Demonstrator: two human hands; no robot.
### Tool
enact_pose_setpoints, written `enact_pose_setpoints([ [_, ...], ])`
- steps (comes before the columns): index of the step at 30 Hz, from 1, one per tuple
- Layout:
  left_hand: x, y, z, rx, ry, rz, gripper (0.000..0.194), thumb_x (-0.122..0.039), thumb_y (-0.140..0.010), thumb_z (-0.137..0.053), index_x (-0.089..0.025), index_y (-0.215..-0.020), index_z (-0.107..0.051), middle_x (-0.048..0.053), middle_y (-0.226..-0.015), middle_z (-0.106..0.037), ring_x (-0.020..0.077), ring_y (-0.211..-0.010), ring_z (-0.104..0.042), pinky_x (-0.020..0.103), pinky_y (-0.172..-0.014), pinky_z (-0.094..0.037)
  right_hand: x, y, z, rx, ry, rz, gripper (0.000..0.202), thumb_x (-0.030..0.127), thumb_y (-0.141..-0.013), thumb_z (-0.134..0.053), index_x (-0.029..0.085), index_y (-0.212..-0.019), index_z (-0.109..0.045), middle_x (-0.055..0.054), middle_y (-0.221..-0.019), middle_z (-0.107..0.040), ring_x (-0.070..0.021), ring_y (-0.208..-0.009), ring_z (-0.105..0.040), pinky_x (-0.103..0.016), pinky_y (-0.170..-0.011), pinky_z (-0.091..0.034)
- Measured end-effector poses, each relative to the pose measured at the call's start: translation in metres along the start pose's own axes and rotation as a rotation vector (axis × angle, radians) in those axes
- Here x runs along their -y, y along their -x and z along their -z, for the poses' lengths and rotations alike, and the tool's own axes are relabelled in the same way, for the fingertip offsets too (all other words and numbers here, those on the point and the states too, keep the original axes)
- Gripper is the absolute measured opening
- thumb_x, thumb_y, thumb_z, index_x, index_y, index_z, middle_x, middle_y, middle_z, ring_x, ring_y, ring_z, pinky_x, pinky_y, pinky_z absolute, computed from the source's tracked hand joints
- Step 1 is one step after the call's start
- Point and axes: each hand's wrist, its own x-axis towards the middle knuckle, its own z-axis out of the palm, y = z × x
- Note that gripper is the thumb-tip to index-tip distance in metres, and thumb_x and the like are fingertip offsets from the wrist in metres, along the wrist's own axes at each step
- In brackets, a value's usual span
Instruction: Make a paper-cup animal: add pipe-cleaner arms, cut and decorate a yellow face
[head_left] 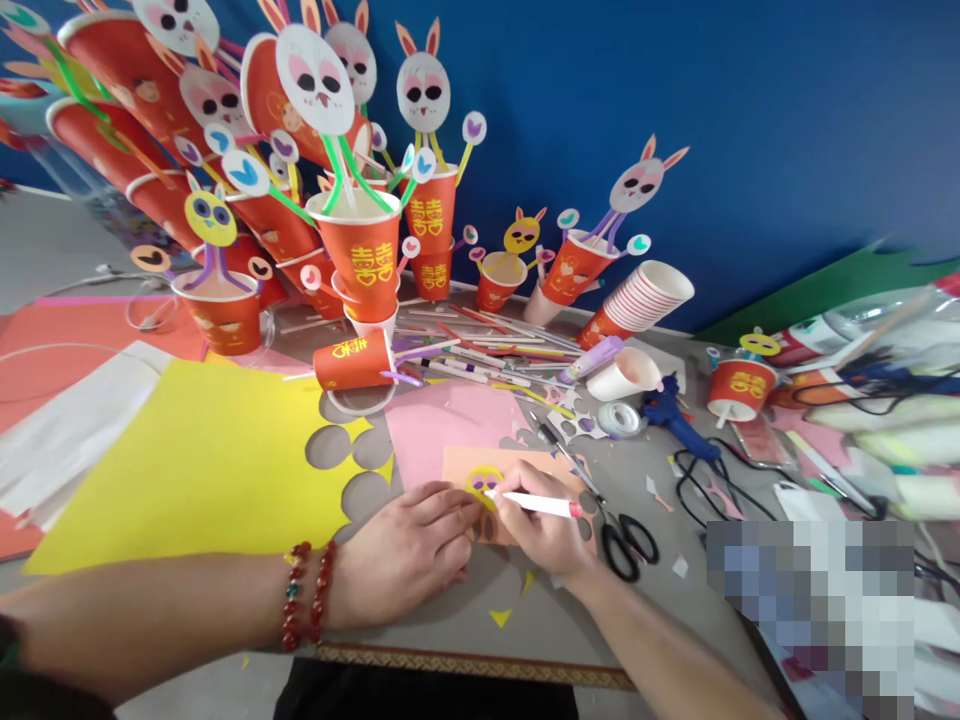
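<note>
Your right hand (541, 530) is closed around a white marker pen with a pink end (534, 503), its tip touching a small yellow paper disc (484, 481). The disc lies on a pale orange sheet of paper (469, 463) just beyond your fingertips. Your left hand (409, 553) lies flat with fingers loosely spread, pressing the sheet down right beside the disc; it grips nothing.

You appear to be in the drawing step, adding face details to the disc, which already carries some dark marks. The next strokes call for a steady left hand so the paper does not slide, and light pressure from the pen tip.

Black-handled scissors (626, 545) lie on the counter (465, 610) just to the right of your right hand. A pink paper sheet (442, 420) sits just past the orange one, and a large yellow card sheet with round holes cut out (202, 460) spreads beyond your left forearm. Orange paper cups topped with rabbit faces (364, 250) stand well beyond both hands.
</note>
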Motion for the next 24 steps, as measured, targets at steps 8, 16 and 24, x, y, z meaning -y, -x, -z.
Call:
enact_pose_setpoints([
  [8,0.0007,0.0005,-0.0006,0.002,-0.017,-0.019,0.013,-0.026,-0.095,-0.056,-0.016,-0.099,-0.063,0.010,-0.132,-0.063,0.0236,-0.127,-0.054,0.042,-0.112,-0.039,-0.0019,0.0006,-0.0006,0.003,-0.005,0.006,0.015,0.012,-0.087,-0.052,0.022,-0.076,-0.052,0.003,-0.065,-0.061,-0.0133,-0.057,-0.056,-0.023,-0.055,-0.040],
  [16,0.0007,0.0017,-0.0025,0.015,-0.013,-0.012,0.014,-0.028,-0.096,-0.056,-0.016,-0.100,-0.063,0.010,-0.134,-0.062,0.0241,-0.128,-0.053,0.042,-0.112,-0.040,-0.0017,0.0005,-0.0006,-0.008,0.014,0.017,0.014,0.012,-0.086,-0.052,0.022,-0.076,-0.051,0.003,-0.065,-0.061,-0.0143,-0.058,-0.057,-0.025,-0.056,-0.041],
  [24,0.0001,0.0007,-0.0011,0.011,-0.012,-0.004,0.015,-0.028,-0.096,-0.055,-0.016,-0.101,-0.063,0.010,-0.134,-0.062,0.0234,-0.128,-0.053,0.041,-0.111,-0.041,-0.0019,0.0006,-0.0004,-0.003,0.009,0.015,0.015,0.013,-0.087,-0.051,0.023,-0.074,-0.051,0.002,-0.064,-0.059,-0.0143,-0.057,-0.055,-0.025,-0.054,-0.041],
])
